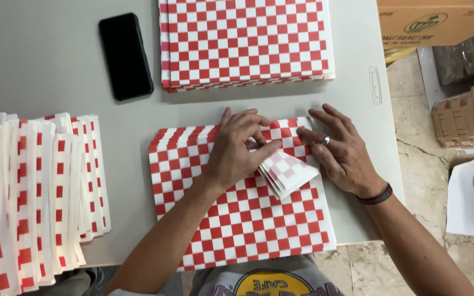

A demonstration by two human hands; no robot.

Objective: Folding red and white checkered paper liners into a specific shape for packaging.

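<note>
Pressing down at the centre of the frame, the left hand (236, 149) lies flat, fingers together, on a folded corner of checkered paper (287, 172), while the right hand (342, 148) rests beside it with fingers spread, touching the fold's right edge. The folded flap shows its pale underside; its long axis runs diagonally, pointing toward the lower left. It belongs to the top sheet of a fanned stack of red-and-white sheets (242, 219) at lower centre. A neat stack of sheets (245, 41) lies at top centre, folded pieces (34, 197) at left, a black phone (125, 56) upper left, all on the grey table (39, 60). A cardboard box (440, 22) sits at upper right.
</note>
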